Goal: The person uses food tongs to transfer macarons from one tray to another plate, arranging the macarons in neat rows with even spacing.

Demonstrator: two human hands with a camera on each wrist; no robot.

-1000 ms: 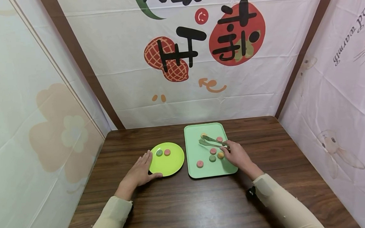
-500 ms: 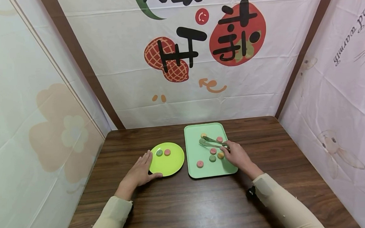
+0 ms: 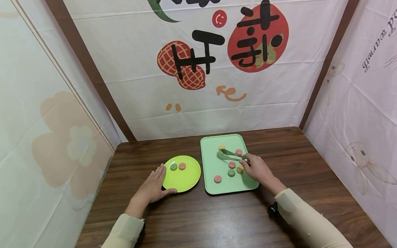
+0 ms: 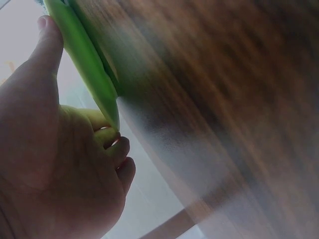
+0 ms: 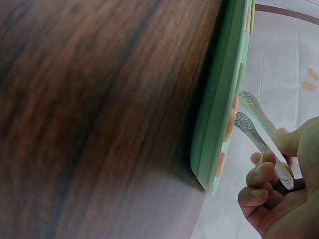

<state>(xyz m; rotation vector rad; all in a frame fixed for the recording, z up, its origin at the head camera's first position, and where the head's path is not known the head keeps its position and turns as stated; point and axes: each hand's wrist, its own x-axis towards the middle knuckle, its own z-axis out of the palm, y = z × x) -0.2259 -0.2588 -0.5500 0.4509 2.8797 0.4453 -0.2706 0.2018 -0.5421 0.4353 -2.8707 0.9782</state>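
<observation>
head: tongs (image 3: 231,153), gripped by the right hand (image 3: 259,169), extend leftward over the tray (image 3: 212,163), long axis nearly crosswise; left hand (image 3: 151,186), fingers extended, touches the plate (image 3: 182,182). left wrist: hand at plate rim. right wrist: tongs point up-left.

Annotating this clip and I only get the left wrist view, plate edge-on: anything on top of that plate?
Observer: Yes. In the head view, a green disc and a pink disc sit side by side on the plate.
Operator: Copy. Right hand never shows for me. Holding something?
Observer: Tongs, with the tips over the pale green tray.
Operator: Tips closed on anything?
Observer: No. The right wrist view shows the tips apart, no disc between them.
</observation>
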